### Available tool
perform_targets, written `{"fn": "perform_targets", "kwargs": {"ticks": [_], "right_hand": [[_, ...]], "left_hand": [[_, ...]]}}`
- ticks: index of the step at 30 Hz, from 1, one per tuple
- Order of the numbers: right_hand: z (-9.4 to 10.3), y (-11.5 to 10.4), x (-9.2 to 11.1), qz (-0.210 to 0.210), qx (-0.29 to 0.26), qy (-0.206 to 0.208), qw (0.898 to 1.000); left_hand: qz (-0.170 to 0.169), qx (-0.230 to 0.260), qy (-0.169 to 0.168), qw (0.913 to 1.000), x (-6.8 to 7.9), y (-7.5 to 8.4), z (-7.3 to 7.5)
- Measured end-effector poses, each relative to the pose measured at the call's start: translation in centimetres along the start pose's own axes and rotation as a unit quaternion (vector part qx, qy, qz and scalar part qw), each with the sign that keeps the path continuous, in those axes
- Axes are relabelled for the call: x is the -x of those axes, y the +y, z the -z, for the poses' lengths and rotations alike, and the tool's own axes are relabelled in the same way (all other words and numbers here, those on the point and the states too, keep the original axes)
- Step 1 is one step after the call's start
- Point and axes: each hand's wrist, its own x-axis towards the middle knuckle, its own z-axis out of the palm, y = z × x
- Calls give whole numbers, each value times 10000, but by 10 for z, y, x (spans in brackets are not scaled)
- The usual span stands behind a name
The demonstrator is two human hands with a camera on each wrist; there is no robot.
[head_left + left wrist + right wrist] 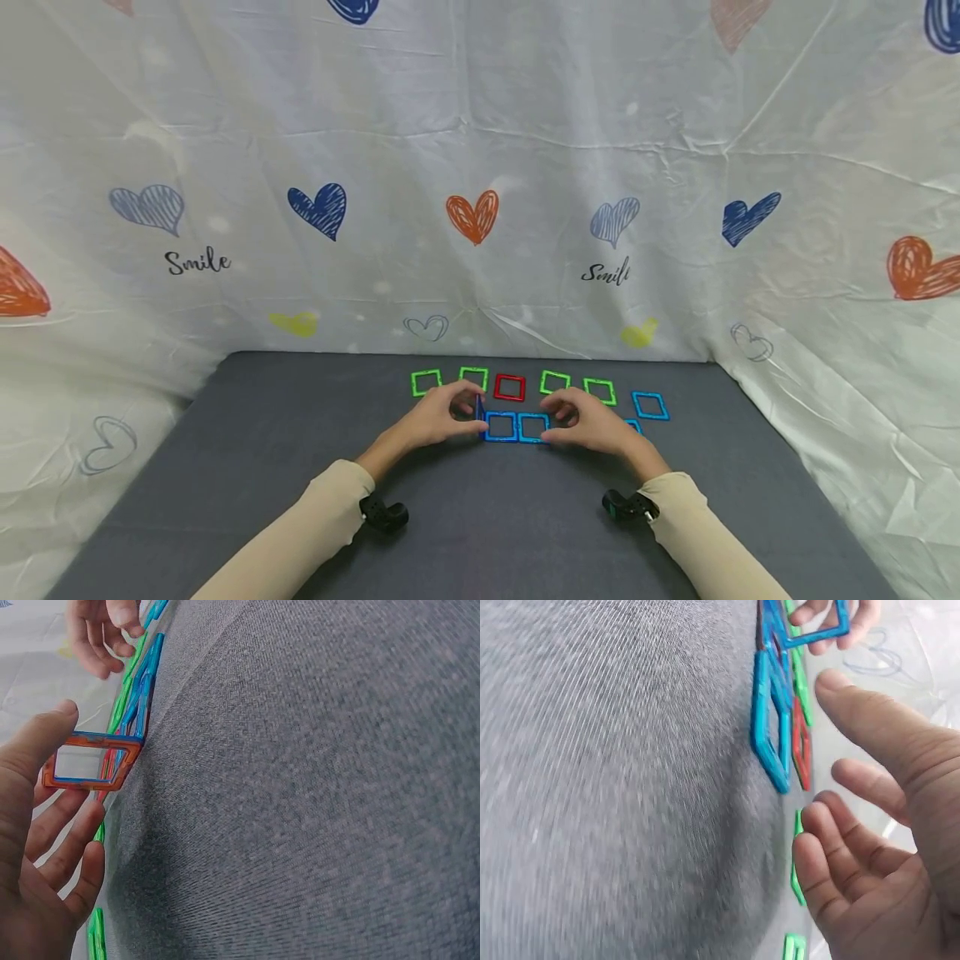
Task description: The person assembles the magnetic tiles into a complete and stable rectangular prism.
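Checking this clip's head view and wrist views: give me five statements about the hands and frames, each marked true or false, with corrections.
1. The left hand holds an upright square frame. True.
2. The red frame lies between green frames. True.
3. The right hand grips the red frame. False: it holds nothing.
4. Only one flat piece lies between the hands. False: two blue frames lie there side by side.
5. Four green frames show in the head view. True.
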Motion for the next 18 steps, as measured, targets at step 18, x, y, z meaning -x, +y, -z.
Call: {"fn": "perform_targets", "kwargs": {"ticks": [18], "right_hand": [[31, 15, 45, 247, -208, 692, 9971]], "left_hand": [[-20, 17, -40, 10000, -1, 0, 0]]}}
